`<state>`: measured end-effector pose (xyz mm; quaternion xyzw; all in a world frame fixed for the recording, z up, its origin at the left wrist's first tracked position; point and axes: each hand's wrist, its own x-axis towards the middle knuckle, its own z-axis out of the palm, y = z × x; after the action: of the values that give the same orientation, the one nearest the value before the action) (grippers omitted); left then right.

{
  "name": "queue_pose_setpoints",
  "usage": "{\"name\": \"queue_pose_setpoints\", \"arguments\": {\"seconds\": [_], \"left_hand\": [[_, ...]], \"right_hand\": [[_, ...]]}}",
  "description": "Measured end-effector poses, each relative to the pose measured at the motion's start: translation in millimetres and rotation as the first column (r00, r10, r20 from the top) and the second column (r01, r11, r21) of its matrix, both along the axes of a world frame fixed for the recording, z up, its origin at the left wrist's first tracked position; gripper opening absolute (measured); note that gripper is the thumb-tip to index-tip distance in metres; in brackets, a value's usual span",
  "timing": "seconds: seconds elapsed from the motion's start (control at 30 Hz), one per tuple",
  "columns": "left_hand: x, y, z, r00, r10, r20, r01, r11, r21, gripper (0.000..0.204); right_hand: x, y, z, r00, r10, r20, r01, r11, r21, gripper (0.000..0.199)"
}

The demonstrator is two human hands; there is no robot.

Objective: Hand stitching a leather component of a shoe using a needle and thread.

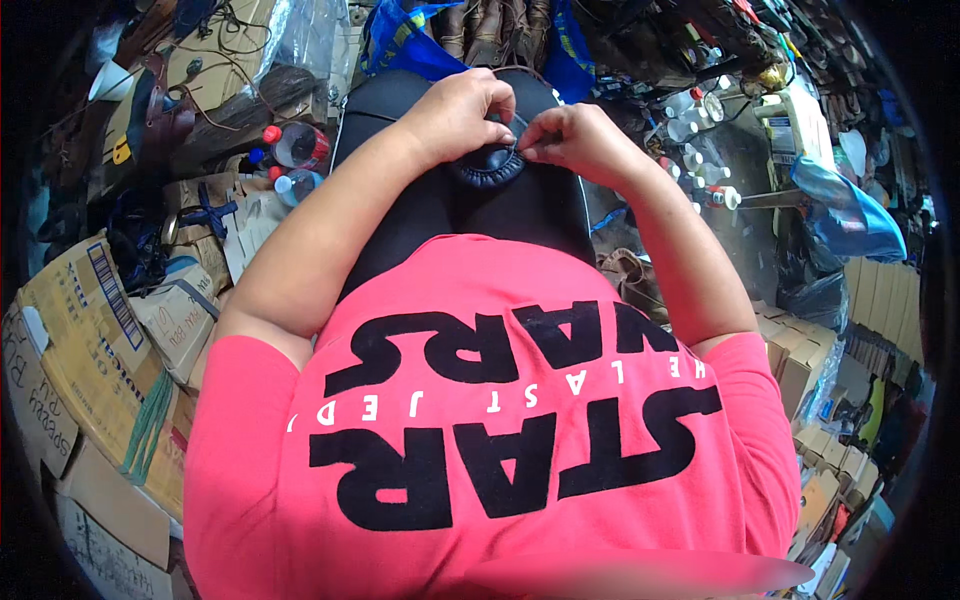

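Over the person's lap, just above the dark trousers (380,110), both bare hands meet at a small, rounded black piece (488,172) with a gathered, ridged edge. The left hand (462,117) curls over its upper side and grasps it between thumb and fingers. The right hand (575,138) comes in from the other side, thumb and fingertips pinched together at the edge of the piece; whatever lies between those tips is probably something thin, but it is too small to make out. Beyond the knees are blue bags (425,40) and brown leather items (487,35). Capped bottles (300,146) stand or lie left of the legs, with more plastic bottles (688,125) to the right. Cardboard boxes (75,330) crowd the left side, near the sleeve of the pink shirt (240,480).
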<state>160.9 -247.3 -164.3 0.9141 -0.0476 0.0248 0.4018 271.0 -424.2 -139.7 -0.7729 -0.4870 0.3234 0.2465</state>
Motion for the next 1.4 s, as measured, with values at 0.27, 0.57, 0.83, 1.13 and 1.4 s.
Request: {"name": "queue_pose_setpoints", "arguments": {"seconds": [0.27, 0.57, 0.83, 1.13, 1.4], "left_hand": [[-57, -3, 24, 0.994, 0.098, -0.043, -0.095, 0.993, 0.070, 0.032], [-47, 35, 30, 0.816, 0.555, -0.161, -0.548, 0.657, -0.518, 0.025], [-23, 24, 12, 0.991, 0.078, -0.109, -0.089, -0.220, -0.971, 0.037], [-48, 71, 2, 0.908, 0.203, -0.367, -0.341, -0.152, -0.928, 0.039], [-83, 130, 3, 0.858, 0.295, -0.421, -0.511, 0.578, -0.636, 0.028]], "right_hand": [[19, -40, -15, 0.543, -0.227, -0.809, 0.089, 0.973, -0.213, 0.033], [28, -47, -53, 0.464, -0.480, -0.745, 0.846, 0.491, 0.210, 0.032], [-12, -27, -33, -0.211, 0.234, -0.949, 0.832, 0.553, -0.049, 0.047], [-7, -63, -31, 0.095, 0.085, -0.992, 0.791, 0.599, 0.128, 0.048], [7, -92, -22, 0.188, -0.433, -0.882, 0.827, 0.553, -0.096, 0.033]]}}
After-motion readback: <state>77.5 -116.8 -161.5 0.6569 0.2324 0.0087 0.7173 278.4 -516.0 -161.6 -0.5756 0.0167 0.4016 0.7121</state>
